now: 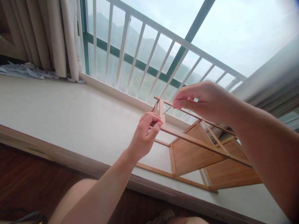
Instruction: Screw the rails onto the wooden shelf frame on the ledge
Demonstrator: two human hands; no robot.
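A wooden shelf frame [193,138] lies tilted on the white ledge, with slim rails and flat wooden panels [193,149]. My left hand [148,129] is closed around the end of its upper rail, where a short crosspiece [162,109] meets it. Above and to the right, my right hand [193,98] pinches a thin metal rod [167,110] between thumb and fingers. The rod slants down to the left, its tip close to the crosspiece and just above my left fingers. Whether the tip touches the wood I cannot tell.
Behind the frame stands a white railing [144,26] before a window. A beige curtain [56,37] hangs at the left, with crumpled white paper [28,71] beside it. More curtain [268,74] is at the right. Dark wooden floor [25,183] lies below the ledge [70,115].
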